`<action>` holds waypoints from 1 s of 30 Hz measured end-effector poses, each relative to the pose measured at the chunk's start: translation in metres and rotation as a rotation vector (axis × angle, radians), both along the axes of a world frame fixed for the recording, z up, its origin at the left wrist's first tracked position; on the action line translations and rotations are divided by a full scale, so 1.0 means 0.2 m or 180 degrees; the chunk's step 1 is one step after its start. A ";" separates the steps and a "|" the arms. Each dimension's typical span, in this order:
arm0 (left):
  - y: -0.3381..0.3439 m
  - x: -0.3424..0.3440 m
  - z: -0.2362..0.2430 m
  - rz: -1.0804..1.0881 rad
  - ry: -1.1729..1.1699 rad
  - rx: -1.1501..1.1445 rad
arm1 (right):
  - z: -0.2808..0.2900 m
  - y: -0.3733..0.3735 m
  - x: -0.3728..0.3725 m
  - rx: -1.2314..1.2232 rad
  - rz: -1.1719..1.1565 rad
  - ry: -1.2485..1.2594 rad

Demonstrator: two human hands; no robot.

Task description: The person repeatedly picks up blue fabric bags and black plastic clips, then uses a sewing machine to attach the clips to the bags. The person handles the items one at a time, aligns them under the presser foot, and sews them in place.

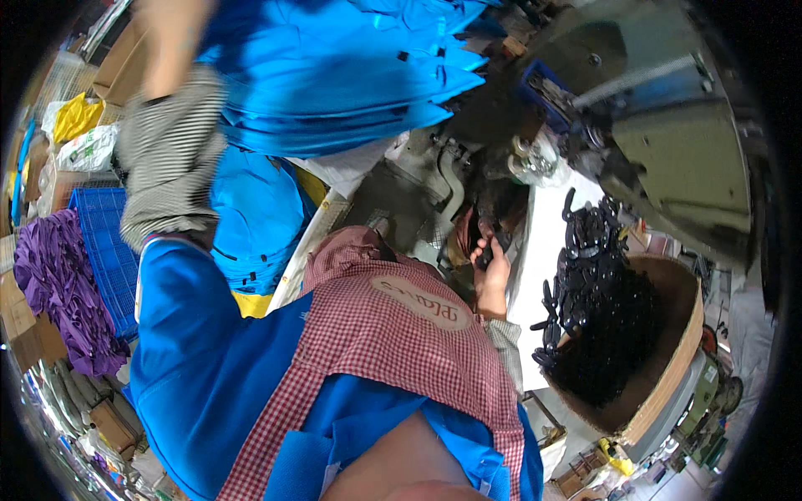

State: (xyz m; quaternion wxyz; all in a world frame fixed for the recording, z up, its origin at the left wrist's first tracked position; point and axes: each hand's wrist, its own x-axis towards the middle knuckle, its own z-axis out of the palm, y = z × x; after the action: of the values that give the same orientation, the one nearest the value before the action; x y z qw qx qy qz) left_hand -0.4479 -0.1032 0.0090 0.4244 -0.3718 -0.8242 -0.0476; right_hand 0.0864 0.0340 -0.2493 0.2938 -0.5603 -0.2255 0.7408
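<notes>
i judged it best to square the blue fabric stack gently; my left hand blurred, fingers unreadable, while my right hand pinched a dark piece.

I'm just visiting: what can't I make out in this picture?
All in the head view:
- Left hand: blurred and cut off by the top edge; its grip is unclear.
- Dark thing in the right hand: partly covered by fingers, lost against dark surroundings.
- Blue fabric stack: far side cut off by the top edge.
- Cardboard box: bottom hidden by black pieces.
</notes>
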 end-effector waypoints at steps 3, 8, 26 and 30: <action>-0.78 0.22 0.04 0.0267 -0.0266 0.1561 | 0.00 0.04 0.02 0.0050 0.0111 0.0478; -1.89 1.30 -0.90 0.2234 -0.2416 0.1829 | -0.01 0.10 0.07 0.0142 0.0610 0.0734; -0.49 1.78 -0.69 -0.1621 -0.5521 0.0797 | 0.47 0.08 -0.04 0.0659 0.1265 0.2008; -0.08 1.83 -0.74 -0.2091 -0.5725 0.0093 | 0.44 -0.09 -0.10 0.0624 0.0358 0.1563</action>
State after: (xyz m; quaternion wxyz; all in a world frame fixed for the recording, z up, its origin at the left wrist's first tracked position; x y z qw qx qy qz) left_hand -0.0811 -0.1194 -0.1396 -0.3975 -0.4033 -0.6955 -0.4423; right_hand 0.0655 0.0167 -0.1604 0.3510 -0.3194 -0.2489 0.8443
